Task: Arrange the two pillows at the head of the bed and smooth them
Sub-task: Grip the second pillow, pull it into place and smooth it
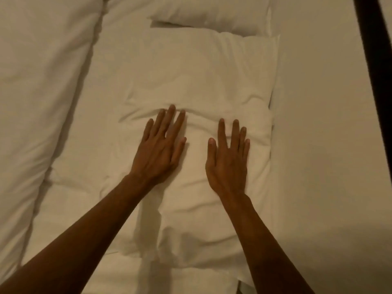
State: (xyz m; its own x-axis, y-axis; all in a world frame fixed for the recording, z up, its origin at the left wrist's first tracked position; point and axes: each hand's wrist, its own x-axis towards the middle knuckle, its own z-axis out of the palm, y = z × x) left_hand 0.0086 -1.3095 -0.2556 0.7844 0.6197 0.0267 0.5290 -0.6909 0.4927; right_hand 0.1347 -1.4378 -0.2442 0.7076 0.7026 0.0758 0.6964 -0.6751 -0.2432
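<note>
A white pillow (191, 77) lies lengthwise in the middle of the bed, creased across its lower half. Both of my hands rest flat on it, palms down, fingers spread and pointing away from me. My left hand (161, 147) presses near a fold at the pillow's centre. My right hand (228, 160) lies beside it, nearer the pillow's right edge. Neither hand holds anything. A second white pillow (214, 13) lies beyond the first, at the top of the view, and touches its far end.
A rumpled white duvet (42, 92) fills the left side. The white bed sheet (99, 134) shows between duvet and pillow. A pale flat surface (322, 145) runs along the right, with a dark post (371, 45) slanting across the top right corner.
</note>
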